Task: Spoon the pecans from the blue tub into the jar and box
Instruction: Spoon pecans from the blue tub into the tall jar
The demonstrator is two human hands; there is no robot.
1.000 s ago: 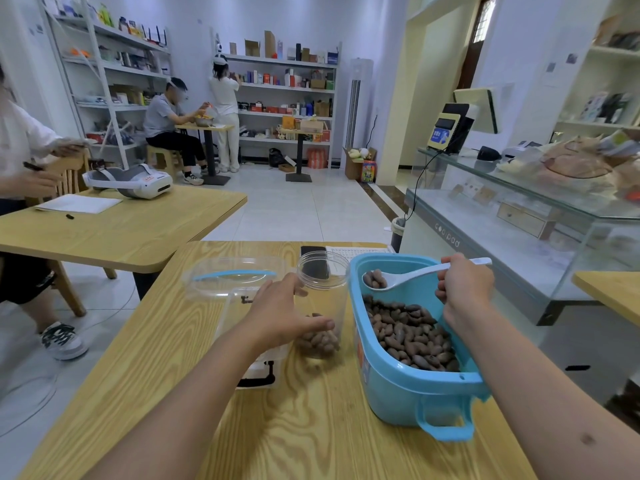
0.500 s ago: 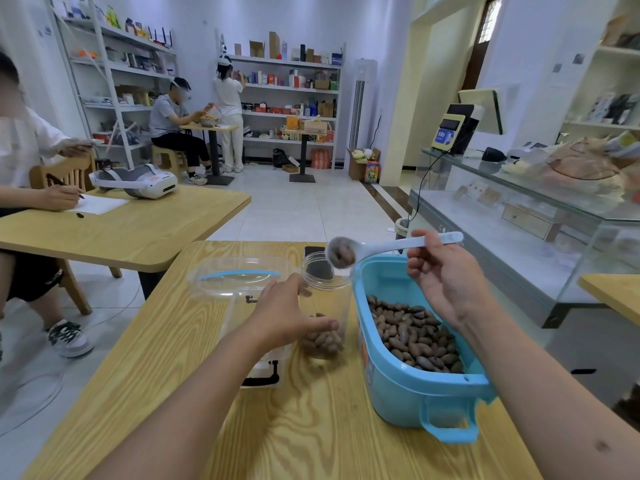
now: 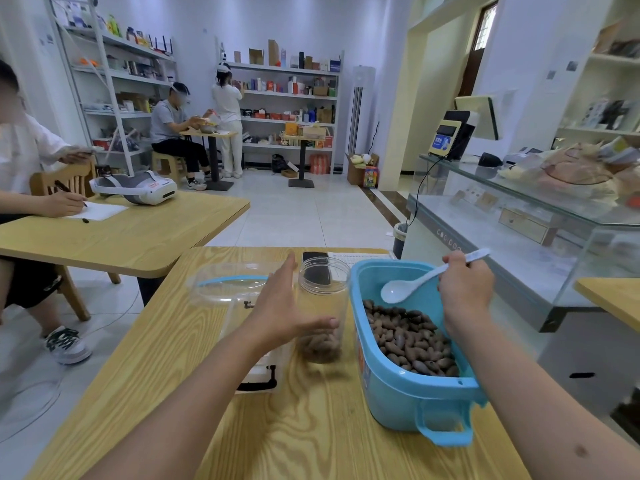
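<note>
Right hand (image 3: 465, 292) gripped white plastic spoon (image 3: 412, 285) by handle, bowl empty above brown pecans (image 3: 410, 341) in blue plastic tub (image 3: 412, 396). Left hand (image 3: 287, 306) open, fingers straight, thumb against clear plastic jar (image 3: 323, 306). Clear lidded box (image 3: 228, 292) just left. Pecans likely light, hard, rolling; jar likely light, tippy, best steadied mid-wall.

My left hand (image 3: 282, 317) covers the near side of the box (image 3: 239, 299) and part of the jar (image 3: 323, 306), and the nuts in the jar's bottom look smeared. My right hand (image 3: 464, 292) hides the middle of the spoon (image 3: 401, 289) handle. The phone (image 3: 315, 258) shows only through and above the jar's mouth, and the paper (image 3: 356, 255) behind the tub (image 3: 408, 393) is mostly hidden. Both my forearms run off the bottom edge. The seated person's face (image 3: 8, 102) at the left is blurred, perhaps cut by the frame too.
</note>
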